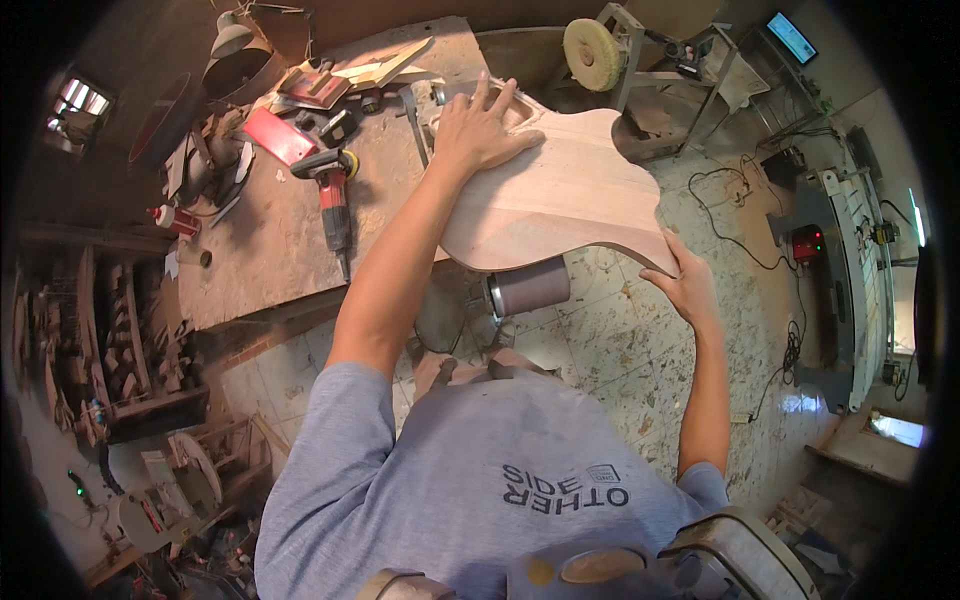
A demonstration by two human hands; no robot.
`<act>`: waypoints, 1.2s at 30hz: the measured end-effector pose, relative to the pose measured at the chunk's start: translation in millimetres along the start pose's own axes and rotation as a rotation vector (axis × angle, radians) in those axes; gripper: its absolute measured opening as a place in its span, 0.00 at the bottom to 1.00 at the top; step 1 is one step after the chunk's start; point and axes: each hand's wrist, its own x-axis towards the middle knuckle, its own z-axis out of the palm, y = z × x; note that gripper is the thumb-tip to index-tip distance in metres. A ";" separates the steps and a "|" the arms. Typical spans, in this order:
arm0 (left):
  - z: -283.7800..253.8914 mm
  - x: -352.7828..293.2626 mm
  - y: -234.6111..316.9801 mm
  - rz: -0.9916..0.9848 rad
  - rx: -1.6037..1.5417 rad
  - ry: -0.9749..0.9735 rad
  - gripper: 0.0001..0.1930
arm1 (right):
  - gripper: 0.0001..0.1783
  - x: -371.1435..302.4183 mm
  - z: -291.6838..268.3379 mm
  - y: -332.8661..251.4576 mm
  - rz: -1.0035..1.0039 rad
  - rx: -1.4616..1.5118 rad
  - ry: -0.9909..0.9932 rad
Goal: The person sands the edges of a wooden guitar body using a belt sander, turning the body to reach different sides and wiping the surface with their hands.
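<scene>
A pale bare-wood guitar body (pixel 570 185) with curved cutaways and a routed hollow at its far left lies under both hands, partly beyond the bench's right edge. My left hand (pixel 480 130) rests on its top beside the hollow, fingers and thumb spread. My right hand (pixel 685 282) grips the near right corner, thumb on one side and fingers on the other. Beneath the near edge a grey-purple sanding drum (pixel 532 287) shows, partly covered by the wood. Whether the wood touches the drum, I cannot tell.
On the dusty workbench (pixel 270 265) lie a red and black angle grinder (pixel 334 205), a red block (pixel 279 136), a glue bottle (pixel 175 219) and wood scraps. A buffing wheel (pixel 591 54) stands behind. Cables (pixel 745 262) run over the tiled floor at right. Wood pieces fill a rack (pixel 100 340) at left.
</scene>
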 end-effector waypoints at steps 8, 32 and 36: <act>-8.3 17.9 39.2 0.159 0.076 -0.193 0.50 | 0.42 -56.2 -2.7 -13.3 0.133 0.017 -0.066; -3.2 -12.0 9.8 0.048 0.019 0.018 0.43 | 0.25 11.7 -14.2 17.1 -0.064 -0.087 0.141; -15.8 -26.5 -9.1 -0.008 0.040 0.012 0.44 | 0.27 22.5 1.6 12.6 -0.200 -0.179 0.222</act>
